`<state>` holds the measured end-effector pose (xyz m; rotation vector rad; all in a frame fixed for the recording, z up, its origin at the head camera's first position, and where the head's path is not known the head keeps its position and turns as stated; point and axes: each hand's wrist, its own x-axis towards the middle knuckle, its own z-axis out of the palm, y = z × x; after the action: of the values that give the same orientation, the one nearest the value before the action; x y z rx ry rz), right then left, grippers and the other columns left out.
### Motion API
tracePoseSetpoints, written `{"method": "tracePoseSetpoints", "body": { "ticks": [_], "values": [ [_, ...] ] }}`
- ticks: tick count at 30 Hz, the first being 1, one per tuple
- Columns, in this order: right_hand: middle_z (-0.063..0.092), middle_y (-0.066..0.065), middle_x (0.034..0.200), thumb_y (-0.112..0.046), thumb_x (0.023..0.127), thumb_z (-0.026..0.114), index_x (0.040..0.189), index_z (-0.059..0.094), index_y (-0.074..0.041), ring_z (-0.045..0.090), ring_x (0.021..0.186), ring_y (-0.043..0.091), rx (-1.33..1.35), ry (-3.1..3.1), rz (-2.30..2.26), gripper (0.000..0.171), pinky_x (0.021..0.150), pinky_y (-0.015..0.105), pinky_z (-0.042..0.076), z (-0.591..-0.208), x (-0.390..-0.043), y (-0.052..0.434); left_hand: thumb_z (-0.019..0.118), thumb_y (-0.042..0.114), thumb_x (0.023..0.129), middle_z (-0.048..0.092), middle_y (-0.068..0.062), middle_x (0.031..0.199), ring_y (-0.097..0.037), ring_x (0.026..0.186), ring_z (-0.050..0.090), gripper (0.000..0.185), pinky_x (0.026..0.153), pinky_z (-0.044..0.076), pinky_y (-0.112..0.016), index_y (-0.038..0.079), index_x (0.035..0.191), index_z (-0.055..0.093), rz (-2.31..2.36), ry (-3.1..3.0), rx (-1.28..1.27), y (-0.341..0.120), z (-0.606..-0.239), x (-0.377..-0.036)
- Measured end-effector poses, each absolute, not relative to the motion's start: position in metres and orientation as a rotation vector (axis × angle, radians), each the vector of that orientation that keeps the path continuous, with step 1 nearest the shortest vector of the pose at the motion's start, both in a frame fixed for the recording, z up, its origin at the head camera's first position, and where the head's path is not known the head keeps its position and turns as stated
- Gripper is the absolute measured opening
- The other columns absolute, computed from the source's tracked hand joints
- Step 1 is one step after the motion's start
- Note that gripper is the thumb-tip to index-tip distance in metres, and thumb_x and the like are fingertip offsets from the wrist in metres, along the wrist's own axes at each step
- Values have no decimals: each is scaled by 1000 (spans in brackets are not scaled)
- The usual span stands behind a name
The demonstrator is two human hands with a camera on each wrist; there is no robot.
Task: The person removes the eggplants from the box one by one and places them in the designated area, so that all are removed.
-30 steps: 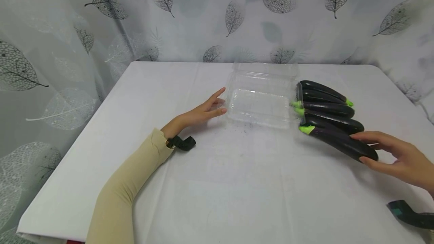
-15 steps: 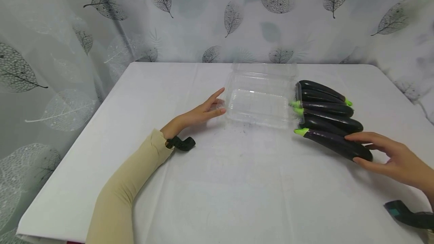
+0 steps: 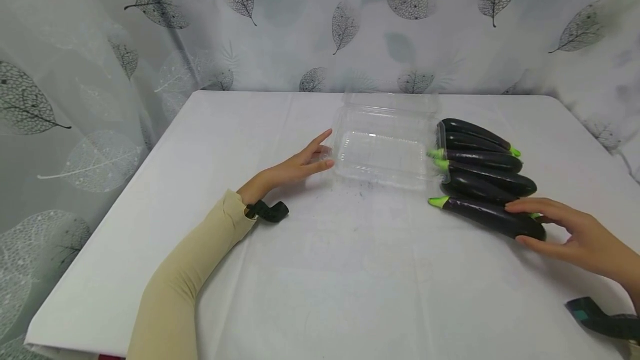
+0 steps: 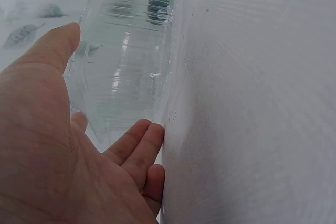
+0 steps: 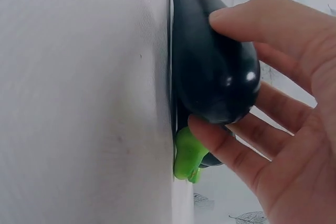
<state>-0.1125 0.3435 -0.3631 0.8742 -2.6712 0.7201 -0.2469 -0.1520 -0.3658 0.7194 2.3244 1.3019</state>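
My right hand [image 3: 575,238] holds the nearest eggplant [image 3: 485,216] by its thick end, thumb on one side and fingers on the other. Its green stem points left, towards the clear plastic container [image 3: 382,154]. In the right wrist view, the glossy dark eggplant [image 5: 205,56] lies close along the table, and a green stem end [image 5: 188,153] of another eggplant shows below it. My left hand [image 3: 295,170] is at the container's left side with fingers extended. The left wrist view has the fingertips [image 4: 153,132] right at the container wall [image 4: 118,72], thumb raised.
Several more eggplants [image 3: 492,178] lie in a row right of the container, some stems pointing left and others right. The container's lid is folded back towards the leaf-print curtain [image 3: 280,26]. A white cloth [image 3: 325,282] covers the table.
My right hand has shifted the nearest eggplant a little left, and its stem end has come down towards me, away from the row. A green stem now shows behind it. My left hand stays put.
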Motion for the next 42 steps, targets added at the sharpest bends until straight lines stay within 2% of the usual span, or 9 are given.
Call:
{"method": "tracePoseSetpoints", "body": {
  "ticks": [4, 9, 17, 25, 28, 32, 35, 42],
  "values": [
    [55, -20, 119, 9, 50, 89, 117, 65, -16, 40, 112, -17, 886, -2652, 700, 76, 83, 0, 32, -363, -114, 343, 51, 28, 102, 25, -13, 155, -22, 145, 24, 77, 118, 20, -43, 36, 157, -3, 1303, 2327, 714, -152, -366, -247],
    [45, -31, 120, 7, 51, 89, 113, 67, -10, 37, 109, -15, 845, -2663, 692, 68, 85, -1, 27, -362, -114, 342, 51, 29, 102, 26, -13, 155, -22, 145, 24, 77, 118, 20, -45, 38, 156, -3, 1298, 2330, 713, -153, -366, -247],
    [43, -32, 118, 7, 54, 89, 113, 67, -9, 38, 106, -15, 783, -2694, 713, 65, 85, -2, 25, -362, -113, 342, 51, 29, 102, 27, -14, 154, -23, 145, 25, 77, 117, 21, -45, 34, 157, -3, 1295, 2333, 726, -153, -367, -247],
    [49, -27, 115, 10, 52, 88, 113, 69, -9, 43, 100, -12, 771, -2677, 733, 67, 84, -1, 31, -360, -114, 342, 52, 27, 102, 28, -14, 154, -23, 144, 26, 78, 118, 21, -42, 34, 157, -3, 1307, 2333, 728, -152, -367, -248],
    [52, -23, 113, 12, 52, 87, 114, 68, -7, 46, 97, -11, 788, -2657, 736, 68, 80, 0, 34, -358, -114, 342, 52, 28, 102, 28, -13, 153, -22, 144, 26, 77, 118, 21, -42, 36, 157, -2, 1307, 2333, 724, -152, -367, -248],
    [56, -15, 108, 16, 52, 85, 115, 68, -5, 49, 93, -9, 797, -2630, 766, 69, 77, 2, 37, -356, -115, 340, 51, 26, 102, 28, -14, 153, -23, 143, 27, 78, 118, 21, -42, 32, 158, -2, 1315, 2332, 736, -152, -367, -248],
    [55, -19, 111, 17, 54, 84, 116, 66, -3, 48, 95, -10, 799, -2629, 759, 68, 77, 2, 38, -356, -115, 339, 51, 26, 102, 28, -15, 153, -23, 143, 27, 77, 117, 22, -42, 32, 158, -2, 1318, 2330, 748, -151, -367, -248],
    [39, -38, 123, 7, 69, 83, 121, 59, -1, 39, 107, -17, 737, -2670, 712, 58, 83, -1, 30, -355, -114, 334, 51, 25, 102, 28, -15, 153, -24, 144, 26, 78, 117, 21, -43, 32, 158, -3, 1315, 2324, 742, -150, -366, -247]
  ]
}}
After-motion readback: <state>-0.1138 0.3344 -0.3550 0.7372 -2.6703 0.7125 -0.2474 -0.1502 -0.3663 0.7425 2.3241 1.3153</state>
